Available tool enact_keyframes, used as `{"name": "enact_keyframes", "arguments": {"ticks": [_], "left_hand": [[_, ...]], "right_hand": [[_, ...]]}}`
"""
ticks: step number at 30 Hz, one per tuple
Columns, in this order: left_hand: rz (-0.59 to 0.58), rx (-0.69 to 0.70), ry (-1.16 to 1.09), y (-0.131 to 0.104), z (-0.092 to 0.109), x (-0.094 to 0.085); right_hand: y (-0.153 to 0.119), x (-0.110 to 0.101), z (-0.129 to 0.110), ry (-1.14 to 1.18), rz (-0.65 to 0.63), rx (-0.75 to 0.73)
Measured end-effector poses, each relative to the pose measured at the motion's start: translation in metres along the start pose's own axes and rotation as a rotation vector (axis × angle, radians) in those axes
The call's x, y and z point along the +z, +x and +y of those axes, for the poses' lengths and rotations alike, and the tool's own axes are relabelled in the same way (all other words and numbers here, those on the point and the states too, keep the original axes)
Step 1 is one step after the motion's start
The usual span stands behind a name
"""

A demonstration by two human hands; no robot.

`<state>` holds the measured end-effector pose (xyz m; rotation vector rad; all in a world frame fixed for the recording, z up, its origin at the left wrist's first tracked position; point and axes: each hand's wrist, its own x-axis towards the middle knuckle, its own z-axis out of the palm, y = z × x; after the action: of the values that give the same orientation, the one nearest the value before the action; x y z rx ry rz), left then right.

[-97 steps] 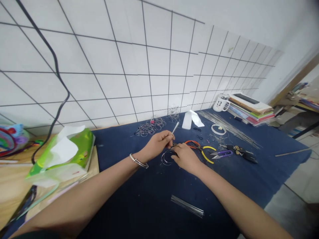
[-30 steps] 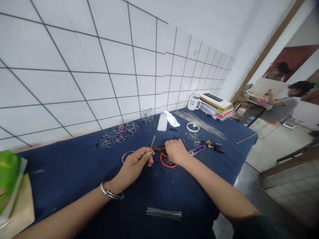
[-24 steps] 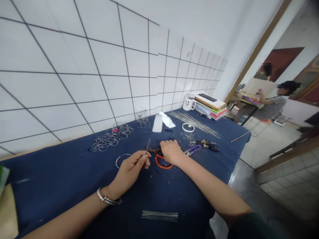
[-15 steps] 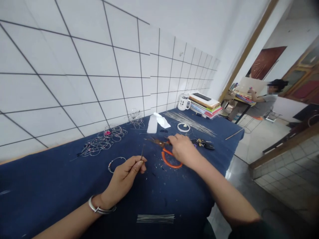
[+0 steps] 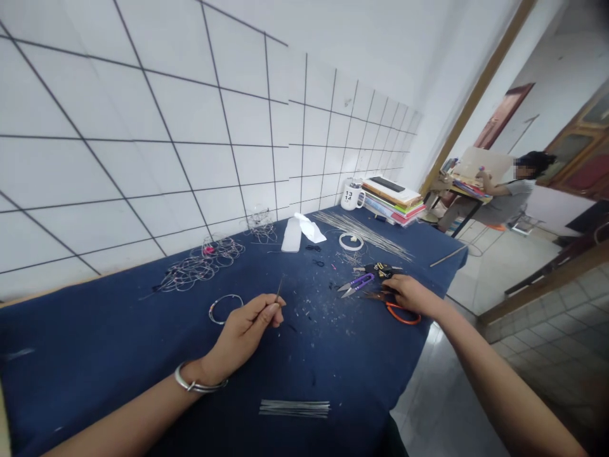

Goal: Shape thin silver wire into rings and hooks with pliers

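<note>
My left hand (image 5: 247,327) is closed, pinching a short bunch of thin dark wires (image 5: 280,287) that points up between thumb and fingers. At the table's right side my right hand (image 5: 413,294) grips the orange-handled scissors (image 5: 403,322), whose blades point left. Purple thread snips (image 5: 358,284) lie just left of them, below a small heap of black keys (image 5: 380,269). A thin beaded wire loop (image 5: 210,312) rests behind my left hand. Nearer me lies a neat row of cut straight wires (image 5: 294,408).
Tangled wire loops (image 5: 190,273) lie along the wall. Behind are a white case (image 5: 291,236), tissue (image 5: 311,230), a wire coil (image 5: 351,241) and long wires (image 5: 364,235). A mug (image 5: 351,195) stands beside stacked books (image 5: 394,200). A person (image 5: 511,200) sits at another table.
My right hand has moved right with the scissors, from mid-table to near the right edge, uncovering the purple snips. My left hand still holds the thin wires.
</note>
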<state>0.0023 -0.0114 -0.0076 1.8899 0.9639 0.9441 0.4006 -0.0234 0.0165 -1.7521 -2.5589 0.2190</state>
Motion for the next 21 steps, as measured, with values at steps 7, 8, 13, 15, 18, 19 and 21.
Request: {"name": "enact_keyframes", "arguments": {"ticks": [7, 8, 13, 15, 18, 19, 21], "left_hand": [[-0.068, 0.005, -0.003, 0.001, -0.009, -0.001], [-0.074, 0.001, -0.002, 0.001, -0.01, -0.001], [-0.114, 0.019, -0.001, 0.002, -0.009, 0.001], [-0.139, 0.016, -0.008, 0.002, -0.01, 0.002], [-0.167, -0.006, -0.014, 0.001, -0.013, 0.004], [-0.168, -0.011, -0.014, 0.001, -0.013, 0.004], [-0.165, -0.01, -0.008, 0.002, -0.014, 0.005]], "right_hand": [[0.033, 0.006, 0.029, 0.034, 0.026, -0.069], [0.036, 0.007, 0.033, 0.046, 0.026, -0.07], [0.049, 0.006, 0.035, 0.049, 0.035, -0.049], [0.051, 0.003, 0.028, 0.006, 0.029, -0.023], [0.046, -0.002, 0.018, -0.092, -0.018, 0.025], [0.043, -0.004, 0.015, -0.127, -0.036, 0.044], [0.037, -0.007, 0.009, -0.194, -0.051, 0.073]]}}
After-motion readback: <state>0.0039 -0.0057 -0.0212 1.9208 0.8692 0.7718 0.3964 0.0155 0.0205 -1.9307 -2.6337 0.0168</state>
